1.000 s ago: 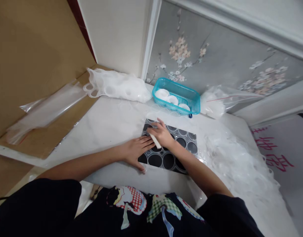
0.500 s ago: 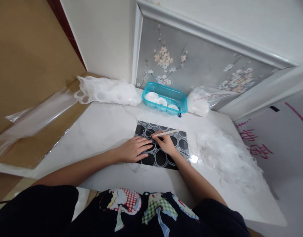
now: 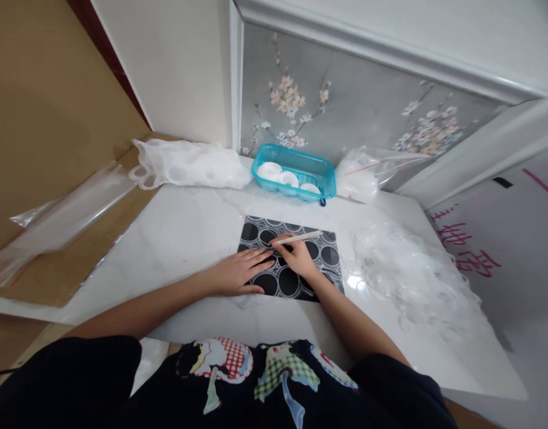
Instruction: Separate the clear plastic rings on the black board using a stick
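A dark sheet (image 3: 288, 282) patterned with rings and discs lies on the white table in front of me. My left hand (image 3: 243, 272) rests flat on its left part, fingers stretched out and a little apart. In my right hand (image 3: 295, 252) is a slim whitish stick, pen-like (image 3: 307, 236), gripped between thumb and fingers. Its lower end reaches the sheet just by my left fingertips; the exact tip is hidden by the fingers. The stick slants up to the right.
Behind the sheet stands a blue basket (image 3: 330, 182) holding several white rings (image 3: 270, 171). A clear bag (image 3: 363, 176) sits to its right, a white bundle with ring-shaped cutouts (image 3: 191, 165) to its left. Loose translucent scraps (image 3: 417, 280) spread over the table's right side. Clear plastic sleeves (image 3: 68, 217) lie on cardboard.
The view has shifted slightly. My right hand and the stick have moved only a little over the sheet; my left hand stays flat on it.
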### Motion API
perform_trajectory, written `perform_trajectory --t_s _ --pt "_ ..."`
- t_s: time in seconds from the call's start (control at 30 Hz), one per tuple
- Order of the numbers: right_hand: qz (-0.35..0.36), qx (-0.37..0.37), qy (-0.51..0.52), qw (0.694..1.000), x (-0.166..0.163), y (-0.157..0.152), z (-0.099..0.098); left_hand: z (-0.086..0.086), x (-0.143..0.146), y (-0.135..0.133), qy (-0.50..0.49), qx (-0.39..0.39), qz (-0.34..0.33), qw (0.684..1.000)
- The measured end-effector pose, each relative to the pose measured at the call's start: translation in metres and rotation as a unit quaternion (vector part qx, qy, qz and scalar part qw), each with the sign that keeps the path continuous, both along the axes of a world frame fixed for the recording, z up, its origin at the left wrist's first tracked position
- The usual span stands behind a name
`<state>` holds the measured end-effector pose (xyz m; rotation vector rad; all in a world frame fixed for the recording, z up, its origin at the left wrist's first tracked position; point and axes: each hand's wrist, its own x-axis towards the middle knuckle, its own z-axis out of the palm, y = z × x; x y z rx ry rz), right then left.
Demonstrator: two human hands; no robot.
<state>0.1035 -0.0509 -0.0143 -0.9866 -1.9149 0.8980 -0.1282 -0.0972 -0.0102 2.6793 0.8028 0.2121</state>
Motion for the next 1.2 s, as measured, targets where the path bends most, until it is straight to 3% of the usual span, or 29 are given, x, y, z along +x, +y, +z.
perform_trajectory --t_s 0.17,0.3,0.43,0.53,0.57,0.63,0.7,0.73,0.77,0.87,0.93,1.03,1.2 --pt "0.001 0.01 -0.027 1.0 0.002 0.004 -0.002 -0.002 0.001 0.001 0.004 -0.013 0.0 1.0" --pt "-0.014 0.059 -0.085 0.995 0.003 -0.001 -0.008 -0.001 0.001 0.002 0.001 -0.017 -0.002 1.0" --pt "0.013 0.167 -0.22 0.961 -0.002 -0.018 -0.014 0.001 0.003 0.001 -0.006 -0.017 -0.009 1.0" --pt "0.031 0.203 -0.288 0.935 -0.002 -0.007 -0.009 0.005 0.004 0.001 -0.005 -0.029 -0.009 1.0" --pt "0.007 0.207 -0.284 0.936 0.002 0.005 -0.004 0.006 0.004 0.001 0.001 -0.038 -0.008 0.999" --pt "-0.107 0.214 -0.229 0.943 0.015 0.036 0.01 0.01 0.003 0.003 0.021 -0.058 -0.012 0.998" --pt "-0.316 0.217 -0.107 0.917 0.032 0.063 0.026 0.012 0.001 0.005 0.029 -0.073 -0.016 0.997" --pt "-0.372 0.21 -0.055 0.903 0.039 0.069 0.032 0.013 0.0 0.006 0.025 -0.075 -0.015 0.997" --pt "-0.377 0.199 -0.029 0.904 0.046 0.069 0.036 0.014 -0.001 0.007 0.016 -0.076 -0.013 0.997" --pt "-0.219 0.11 -0.049 0.968 0.052 0.037 0.03 0.014 -0.002 0.009 -0.021 -0.062 0.006 0.998" --pt "-0.139 0.037 -0.053 0.988 0.048 0.006 0.017 0.014 0.0 0.01 -0.043 -0.04 0.011 0.998" --pt "-0.112 -0.002 -0.041 0.993 0.042 -0.023 0.002 0.013 0.011 0.011 -0.051 -0.015 -0.019 0.998" --pt "-0.102 0.01 -0.05 0.993 0.044 -0.022 -0.003 0.01 0.033 0.016 -0.018 -0.006 -0.075 0.997"
